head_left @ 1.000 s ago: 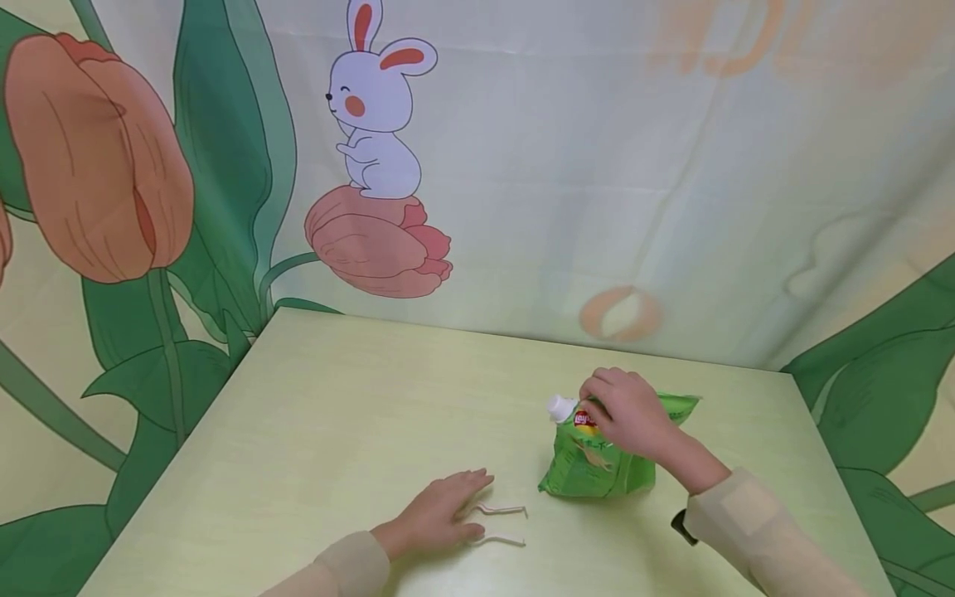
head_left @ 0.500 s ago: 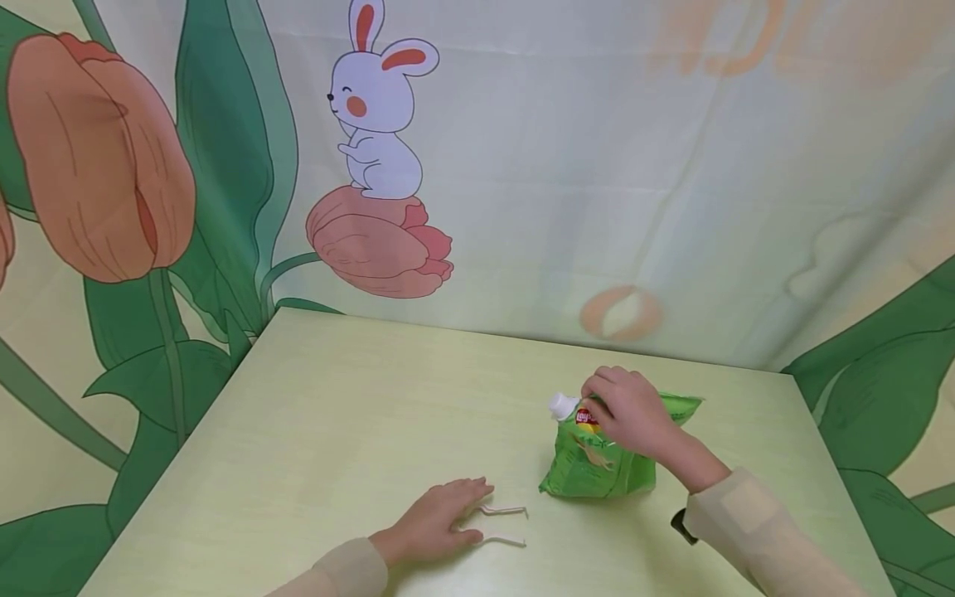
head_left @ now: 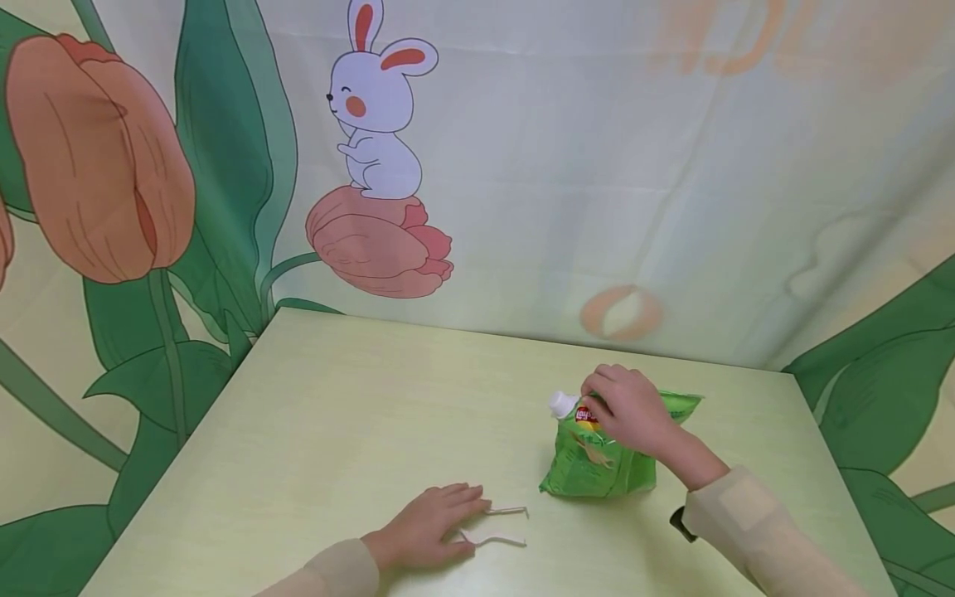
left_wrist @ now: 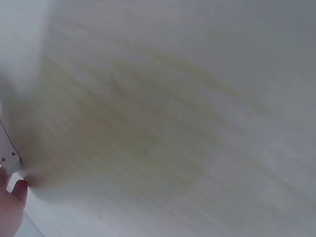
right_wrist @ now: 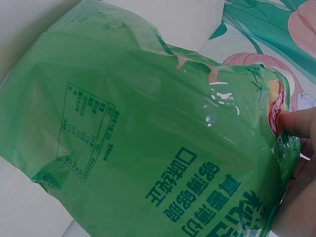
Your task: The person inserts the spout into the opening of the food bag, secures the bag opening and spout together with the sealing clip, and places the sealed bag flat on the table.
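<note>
My right hand (head_left: 630,410) grips the top edge of a green bag of potato chips (head_left: 597,468) that stands on the table at the right. A white capped spout (head_left: 563,405) sticks out at the bag's upper left corner. In the right wrist view the thumb presses beside the red and yellow logo (right_wrist: 276,108), and printed text covers the bag's face. My left hand (head_left: 429,526) lies low over the table with fingers extended. Two thin pale bent rods with hooked tips, an upper rod (head_left: 507,511) and a lower rod (head_left: 501,541), lie at its fingers, partly hidden by it.
The pale yellow-green table (head_left: 358,398) reaches back to a hanging cloth (head_left: 522,207) printed with a rabbit and tulips. At the left edge of the left wrist view shows a white piece (left_wrist: 9,153) with small dark squares, beside a fingertip.
My left hand has drawn back slightly to the left and toward me, uncovering more of the lower rod. The right hand and the chip bag have stayed nearly still.
</note>
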`<state>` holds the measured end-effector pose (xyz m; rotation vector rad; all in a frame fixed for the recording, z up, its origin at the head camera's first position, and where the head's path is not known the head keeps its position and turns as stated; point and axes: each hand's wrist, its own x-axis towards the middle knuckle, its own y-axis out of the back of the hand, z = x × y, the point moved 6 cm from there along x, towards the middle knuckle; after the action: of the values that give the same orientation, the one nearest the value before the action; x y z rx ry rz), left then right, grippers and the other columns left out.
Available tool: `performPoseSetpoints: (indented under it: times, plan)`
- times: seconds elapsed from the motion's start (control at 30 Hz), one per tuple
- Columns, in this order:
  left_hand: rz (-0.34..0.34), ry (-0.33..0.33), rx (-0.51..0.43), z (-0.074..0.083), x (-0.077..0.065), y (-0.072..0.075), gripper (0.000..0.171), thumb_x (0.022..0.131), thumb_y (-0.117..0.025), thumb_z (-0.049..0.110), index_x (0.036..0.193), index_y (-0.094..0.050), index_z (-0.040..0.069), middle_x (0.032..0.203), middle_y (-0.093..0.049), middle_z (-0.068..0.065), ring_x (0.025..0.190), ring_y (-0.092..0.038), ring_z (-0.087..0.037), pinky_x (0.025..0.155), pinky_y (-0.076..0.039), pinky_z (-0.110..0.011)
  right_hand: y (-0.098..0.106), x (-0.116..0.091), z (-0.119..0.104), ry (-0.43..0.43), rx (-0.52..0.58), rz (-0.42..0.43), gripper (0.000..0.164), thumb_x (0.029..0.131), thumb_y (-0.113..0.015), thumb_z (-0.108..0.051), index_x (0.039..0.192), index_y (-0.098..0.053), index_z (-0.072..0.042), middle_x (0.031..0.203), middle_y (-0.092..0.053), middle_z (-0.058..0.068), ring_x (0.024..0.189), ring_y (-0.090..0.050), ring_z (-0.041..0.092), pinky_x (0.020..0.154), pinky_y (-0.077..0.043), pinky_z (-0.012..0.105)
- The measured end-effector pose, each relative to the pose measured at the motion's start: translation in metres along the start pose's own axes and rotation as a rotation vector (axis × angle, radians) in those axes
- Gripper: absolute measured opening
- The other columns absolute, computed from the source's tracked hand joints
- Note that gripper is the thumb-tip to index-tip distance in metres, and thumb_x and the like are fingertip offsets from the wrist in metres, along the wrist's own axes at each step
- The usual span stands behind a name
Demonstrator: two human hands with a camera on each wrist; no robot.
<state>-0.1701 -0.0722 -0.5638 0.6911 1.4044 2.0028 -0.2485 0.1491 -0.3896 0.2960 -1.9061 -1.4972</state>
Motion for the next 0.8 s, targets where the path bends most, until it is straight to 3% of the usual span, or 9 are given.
performPoseSetpoints:
  times: [0.4,0.8]
  plan:
    - [-0.008,-0.032,0.077,-0.0061,-0.0042,-0.0012,0.046,0.083,-0.053,0.039,0.125,-0.048,0.021,0.133,-0.046,-0.001,0.121,-0.043,-0.020,0.096,-0.038,-0.039,-0.0003,-0.0001,0.0009,0.001,0.001,-0.004,0.004,0.079,-0.063,-0.012,0.077,-0.060,-0.012,0.075,-0.056,-0.003,0.070,-0.052,0.015,0.061,-0.042,0.030]
    - [0.149,-0.126,0.058,-0.0047,-0.0037,0.0064,0.013,0.080,-0.061,0.026,0.091,-0.062,0.020,0.114,-0.059,-0.001,0.102,-0.054,-0.014,0.086,-0.046,-0.030,-0.0018,-0.0004,0.0023,-0.004,0.007,-0.004,0.004,0.079,-0.064,-0.012,0.077,-0.061,-0.012,0.075,-0.056,-0.003,0.071,-0.052,0.015,0.060,-0.040,0.029]
